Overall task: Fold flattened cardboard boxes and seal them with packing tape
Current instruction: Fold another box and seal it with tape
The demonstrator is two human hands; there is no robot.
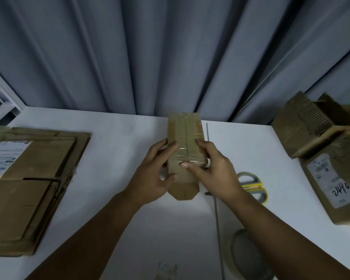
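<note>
A small brown cardboard box [184, 134] stands on the white table [125, 138] in the middle, its top seam covered with clear tape. My left hand [156, 172] grips its left side, fingers on the top edge and thumb on the near face. My right hand [212, 170] holds the right side, with the thumb pressing on the taped seam at the near edge. Loose flaps show at the box's near bottom end. A roll of clear packing tape [249, 257] lies on the table at the lower right, beside my right forearm.
A stack of flattened cardboard boxes [28, 184] lies at the left. Folded boxes with labels [329, 158] pile up at the right edge. Yellow-handled scissors [255, 186] lie right of my right hand. A grey curtain hangs behind the table.
</note>
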